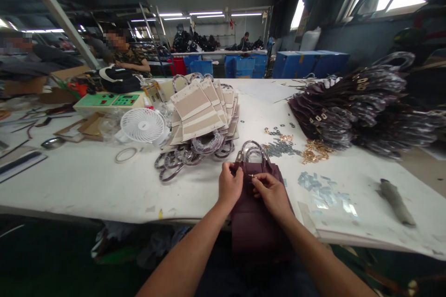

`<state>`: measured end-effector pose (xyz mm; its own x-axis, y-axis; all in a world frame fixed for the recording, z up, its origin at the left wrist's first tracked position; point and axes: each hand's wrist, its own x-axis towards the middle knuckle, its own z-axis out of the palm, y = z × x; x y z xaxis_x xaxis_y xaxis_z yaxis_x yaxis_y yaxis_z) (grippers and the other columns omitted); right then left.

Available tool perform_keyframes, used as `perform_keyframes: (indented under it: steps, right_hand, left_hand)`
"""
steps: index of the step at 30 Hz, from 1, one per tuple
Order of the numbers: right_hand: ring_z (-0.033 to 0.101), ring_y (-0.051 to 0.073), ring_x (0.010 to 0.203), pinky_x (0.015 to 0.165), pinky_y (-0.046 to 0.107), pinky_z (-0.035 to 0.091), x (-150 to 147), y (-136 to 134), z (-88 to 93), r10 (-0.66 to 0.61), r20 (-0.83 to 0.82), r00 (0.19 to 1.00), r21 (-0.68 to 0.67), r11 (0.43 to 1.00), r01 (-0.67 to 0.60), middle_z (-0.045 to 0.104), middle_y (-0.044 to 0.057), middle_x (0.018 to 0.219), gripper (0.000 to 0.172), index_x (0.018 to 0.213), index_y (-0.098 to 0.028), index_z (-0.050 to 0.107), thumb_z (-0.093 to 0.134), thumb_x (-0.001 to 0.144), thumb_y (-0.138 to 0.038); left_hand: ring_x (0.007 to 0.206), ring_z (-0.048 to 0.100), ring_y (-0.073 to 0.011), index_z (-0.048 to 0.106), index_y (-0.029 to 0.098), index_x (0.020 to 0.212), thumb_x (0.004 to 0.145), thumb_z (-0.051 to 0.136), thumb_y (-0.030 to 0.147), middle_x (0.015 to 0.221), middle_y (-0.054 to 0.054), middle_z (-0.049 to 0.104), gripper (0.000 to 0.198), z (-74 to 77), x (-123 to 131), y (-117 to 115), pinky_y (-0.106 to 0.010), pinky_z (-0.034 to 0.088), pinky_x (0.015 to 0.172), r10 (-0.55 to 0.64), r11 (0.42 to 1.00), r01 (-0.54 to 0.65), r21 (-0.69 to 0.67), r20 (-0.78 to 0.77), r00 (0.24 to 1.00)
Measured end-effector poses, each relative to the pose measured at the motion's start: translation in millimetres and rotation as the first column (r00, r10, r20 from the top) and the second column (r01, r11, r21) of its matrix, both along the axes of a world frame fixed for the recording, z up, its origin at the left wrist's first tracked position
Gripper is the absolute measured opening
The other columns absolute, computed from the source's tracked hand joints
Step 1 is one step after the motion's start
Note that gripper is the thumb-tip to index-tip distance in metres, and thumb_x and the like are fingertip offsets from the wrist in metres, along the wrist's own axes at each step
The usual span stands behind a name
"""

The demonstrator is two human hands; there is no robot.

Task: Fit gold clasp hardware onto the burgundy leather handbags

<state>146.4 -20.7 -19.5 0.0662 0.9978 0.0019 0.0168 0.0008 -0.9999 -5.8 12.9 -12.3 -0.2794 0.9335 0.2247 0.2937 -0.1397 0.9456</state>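
Note:
A dark maroon bag lies over the table's front edge, its wrapped handles pointing away. At its upper left my left hand is closed on the bag's edge, the thumb near the top. My right hand pinches a small gold-coloured metal piece between thumb and fingertips, just above the bag's upper part. Beyond the bag lie grey metal pieces and gold-coloured hardware.
Beige panels with wrapped handles are piled at centre left, beside a white fan and a tape roll. Dark wrapped bag parts are heaped at right, near clear pieces and a grey-green roll. People sit farther back.

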Motion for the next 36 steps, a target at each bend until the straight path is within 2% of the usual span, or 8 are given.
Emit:
perform_keyframes:
  steps: [4,8,10,12,16,21,30,36]
  right_hand:
    - [0.066,0.019,0.066,0.055,0.026,0.055,-3,0,-4.1,-0.001,0.048,0.999,0.014,1.000,0.000,0.070,0.003,0.076,0.044,0.098,-0.019,0.070,0.075,0.083,-0.060]
    - [0.069,0.021,0.068,0.052,0.025,0.053,-8,3,-5.9,0.000,0.086,0.996,-0.003,1.000,0.000,0.071,0.004,0.075,0.044,0.101,-0.020,0.069,0.074,0.084,-0.061]
    - [0.070,0.021,0.068,0.052,0.026,0.052,-12,7,-5.8,-0.015,0.109,0.994,0.020,1.000,0.013,0.071,0.004,0.074,0.042,0.100,-0.020,0.069,0.073,0.084,-0.060]
    - [0.069,0.021,0.066,0.053,0.026,0.052,-18,11,-4.7,-0.030,0.140,0.990,0.072,0.997,0.020,0.071,0.004,0.076,0.039,0.098,-0.021,0.070,0.073,0.086,-0.057]
    - [0.068,0.019,0.063,0.057,0.027,0.052,-29,16,0.2,-0.042,0.221,0.974,0.147,0.989,0.009,0.071,0.002,0.076,0.032,0.096,-0.021,0.071,0.071,0.088,-0.052]
    - [0.068,0.018,0.061,0.060,0.027,0.052,-38,15,6.2,-0.090,0.293,0.952,0.171,0.984,0.041,0.072,0.001,0.074,0.025,0.093,-0.022,0.073,0.071,0.089,-0.046]
    - [0.068,0.018,0.066,0.068,0.030,0.053,-45,15,4.0,-0.191,0.450,0.872,0.287,0.956,0.062,0.075,0.002,0.080,0.018,0.088,-0.022,0.073,0.068,0.089,-0.038]
    - [0.069,0.018,0.069,0.069,0.029,0.054,-51,19,0.8,-0.185,0.457,0.870,0.290,0.956,0.051,0.075,0.002,0.084,0.016,0.089,-0.021,0.073,0.067,0.089,-0.037]
  left_hand:
    - [0.071,0.056,-0.0171,0.063,0.019,0.110,0.082,0.064,0.028,0.075,0.002,0.062,0.029,-7.5,-13,0,-0.029,0.044,0.073,0.036,0.988,0.014,-0.156,0.311,0.950]
    - [0.059,0.057,-0.0165,0.067,0.015,0.084,0.079,0.066,0.041,0.070,-0.002,0.065,0.027,-16.5,-19,-5,-0.028,0.044,0.058,0.016,0.954,0.126,-0.272,0.466,0.885]
    - [0.061,0.061,-0.0175,0.068,0.014,0.084,0.078,0.067,0.045,0.073,-0.004,0.069,0.031,-19.4,-17,-8,-0.028,0.047,0.059,0.030,0.945,0.149,-0.290,0.532,0.846]
    - [0.070,0.065,-0.0186,0.070,0.014,0.092,0.079,0.068,0.045,0.081,-0.005,0.072,0.034,-21.7,-13,-11,-0.029,0.050,0.067,0.051,0.956,0.128,-0.266,0.577,0.815]
    - [0.087,0.067,-0.0201,0.074,0.016,0.097,0.084,0.069,0.046,0.092,-0.005,0.075,0.033,-26.3,-8,-14,-0.030,0.051,0.083,0.028,0.991,0.053,-0.125,0.568,0.822]
    - [0.085,0.065,-0.0197,0.073,0.015,0.093,0.090,0.066,0.049,0.087,-0.004,0.074,0.034,-28.7,-9,-17,-0.030,0.049,0.081,0.038,0.996,0.007,-0.087,0.502,0.864]
    - [0.094,0.067,-0.0216,0.073,0.015,0.097,0.094,0.064,0.046,0.096,-0.006,0.075,0.032,-23.7,-11,-21,-0.031,0.049,0.087,-0.026,0.998,0.050,-0.034,0.511,0.859]
    - [0.095,0.068,-0.0220,0.072,0.015,0.098,0.094,0.064,0.042,0.096,-0.006,0.075,0.028,-18.4,-10,-23,-0.032,0.050,0.090,-0.066,0.997,0.075,0.001,0.506,0.860]
